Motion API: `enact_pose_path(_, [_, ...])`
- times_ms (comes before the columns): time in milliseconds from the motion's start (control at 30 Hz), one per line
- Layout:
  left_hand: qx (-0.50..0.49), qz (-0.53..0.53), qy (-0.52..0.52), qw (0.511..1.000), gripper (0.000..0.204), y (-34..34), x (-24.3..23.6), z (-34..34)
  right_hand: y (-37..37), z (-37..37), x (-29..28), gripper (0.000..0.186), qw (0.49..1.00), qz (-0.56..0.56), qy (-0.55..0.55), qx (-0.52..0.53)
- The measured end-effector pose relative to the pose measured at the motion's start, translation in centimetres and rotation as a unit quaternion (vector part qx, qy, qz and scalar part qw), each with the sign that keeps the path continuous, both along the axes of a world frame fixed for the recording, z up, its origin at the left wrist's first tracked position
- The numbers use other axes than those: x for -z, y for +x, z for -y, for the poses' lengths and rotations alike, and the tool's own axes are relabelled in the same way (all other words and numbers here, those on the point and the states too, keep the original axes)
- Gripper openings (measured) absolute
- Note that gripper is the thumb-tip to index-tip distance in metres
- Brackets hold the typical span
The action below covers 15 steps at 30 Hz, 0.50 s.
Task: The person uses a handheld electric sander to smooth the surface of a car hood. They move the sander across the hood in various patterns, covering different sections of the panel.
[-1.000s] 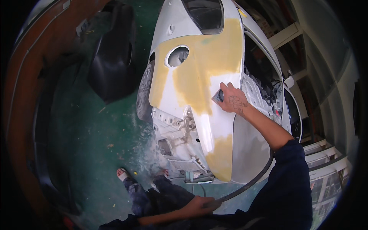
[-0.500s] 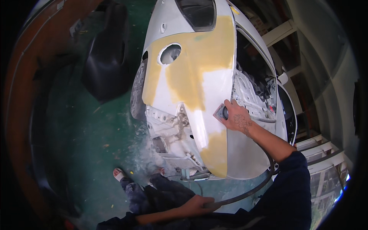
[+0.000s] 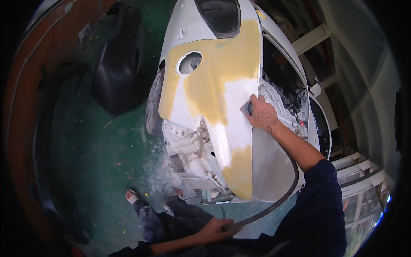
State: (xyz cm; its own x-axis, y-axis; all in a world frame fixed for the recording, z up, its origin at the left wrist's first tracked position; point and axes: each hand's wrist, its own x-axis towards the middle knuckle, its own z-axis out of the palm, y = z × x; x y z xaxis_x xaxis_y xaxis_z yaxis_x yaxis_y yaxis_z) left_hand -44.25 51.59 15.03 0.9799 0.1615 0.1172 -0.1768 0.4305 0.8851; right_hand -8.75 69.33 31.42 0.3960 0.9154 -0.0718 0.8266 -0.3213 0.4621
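Note:
My right hand (image 3: 262, 112) is wrapped round a small square-padded sander (image 3: 246, 108), its pad against the car's rear side panel (image 3: 236, 98). The panel is white with broad patches of yellow filler (image 3: 210, 55). A dark hose (image 3: 291, 184) runs from beneath my right forearm in a curve down to my left. There my left hand (image 3: 217, 231) is closed around it, close to my body. Just below the sander, a dull grey panel (image 3: 269, 167) adjoins the white and yellow surface.
A round opening (image 3: 189, 63) pierces the panel. Exposed bare metal (image 3: 192, 147) shows at the car's corner, beside a dusty wheel (image 3: 154, 103). To the left, a black bumper-like part (image 3: 117, 70) lies on the green floor (image 3: 100, 150). The open trunk area (image 3: 284, 92) borders my right hand.
My right hand has slid the sander upward along the panel, toward the far end. The hose has shifted with it; my left hand keeps its hold.

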Motion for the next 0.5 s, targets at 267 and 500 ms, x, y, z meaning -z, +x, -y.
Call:
enact_pose_path(267, [-0.053, -0.041, -0.026, 0.997, 0.026, -0.1, -0.5, -0.4, 3.3, -7.0, -0.4, 0.057, 0.997, 0.022, 0.074, -0.008])
enact_pose_path(500, [-0.044, -0.029, -0.014, 0.999, 0.026, -0.2, 0.0, -1.0, 0.2, -5.4, 0.9, 0.06, 0.999, -0.013, 0.032, 0.001])
